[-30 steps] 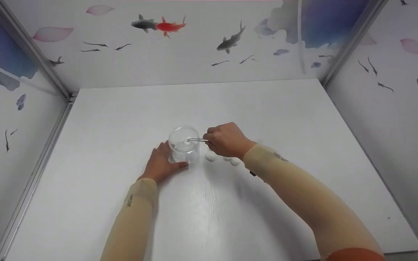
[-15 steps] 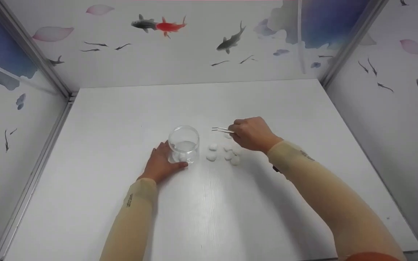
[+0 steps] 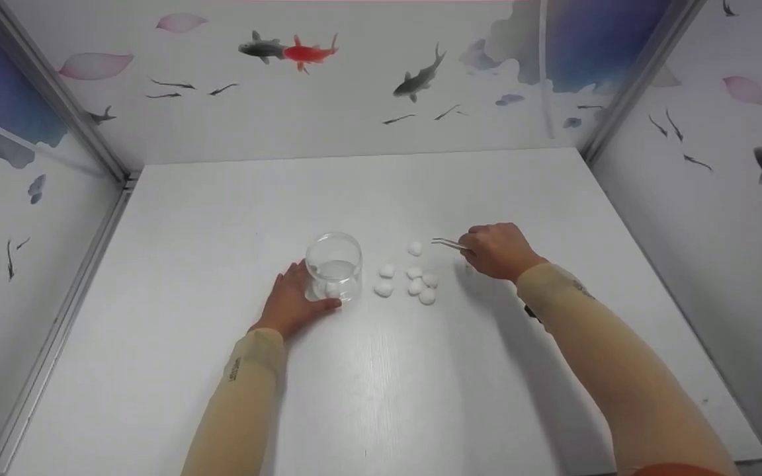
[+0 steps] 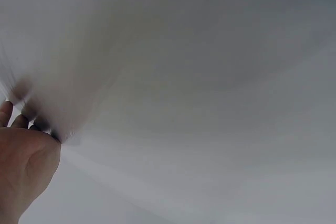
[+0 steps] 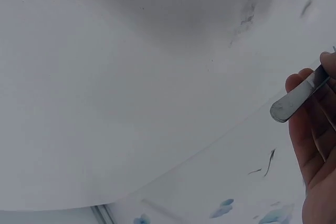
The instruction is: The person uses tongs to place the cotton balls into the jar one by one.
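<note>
In the head view, a clear round jar (image 3: 356, 279) stands near the table's middle, with a whitish lump low inside it. My left hand (image 3: 292, 301) holds the jar from its left, thumb across the front and fingers behind. To the right lie several white cotton balls (image 3: 415, 286), some bunched together. My right hand (image 3: 500, 251) grips metal tweezers (image 3: 449, 244), whose bent tips point left, slightly apart with nothing between them. One lone cotton ball (image 3: 415, 248) sits just left of the tips. The right wrist view shows the tweezers' flat rounded end (image 5: 290, 104) between fingers and thumb.
The white table (image 3: 368, 383) has walls on three sides, printed with fish and petals. A back wall (image 3: 348, 119) rises behind the table. Both forearms wear pale sleeves, and the right forearm (image 3: 592, 350) crosses the table's right side.
My right hand has moved the tweezers from over the jar's mouth rightward, past the cotton balls. A white piece at the tips over the jar is no longer there. My left hand stays put.
</note>
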Motion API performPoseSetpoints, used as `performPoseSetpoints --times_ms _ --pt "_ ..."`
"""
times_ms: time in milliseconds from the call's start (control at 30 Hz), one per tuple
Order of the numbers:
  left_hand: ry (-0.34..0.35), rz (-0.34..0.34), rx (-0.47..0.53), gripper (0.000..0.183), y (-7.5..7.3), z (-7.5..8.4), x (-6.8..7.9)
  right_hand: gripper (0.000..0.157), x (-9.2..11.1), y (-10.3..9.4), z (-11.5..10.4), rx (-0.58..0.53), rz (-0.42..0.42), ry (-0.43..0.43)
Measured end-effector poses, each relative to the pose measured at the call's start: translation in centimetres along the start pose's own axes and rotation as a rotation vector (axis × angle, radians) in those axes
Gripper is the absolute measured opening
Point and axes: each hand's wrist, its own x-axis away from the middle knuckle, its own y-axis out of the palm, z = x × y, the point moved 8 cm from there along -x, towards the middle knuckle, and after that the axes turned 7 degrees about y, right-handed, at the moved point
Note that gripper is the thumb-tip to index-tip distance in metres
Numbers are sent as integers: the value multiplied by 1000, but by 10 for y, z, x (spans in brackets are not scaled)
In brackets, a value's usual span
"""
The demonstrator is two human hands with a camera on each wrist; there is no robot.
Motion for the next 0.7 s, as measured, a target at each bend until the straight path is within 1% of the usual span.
performPoseSetpoints --times_ms 200,467,700 --pt "-20 -3 -3 120 2 -4 0 6 -5 11 -4 -10 -58 27" --pt "12 7 -23 115 3 -3 -2 5 -13 22 -13 15 -69 3" --pt "2 14 -11 117 3 -4 -2 9 -22 29 -16 34 -128 37"
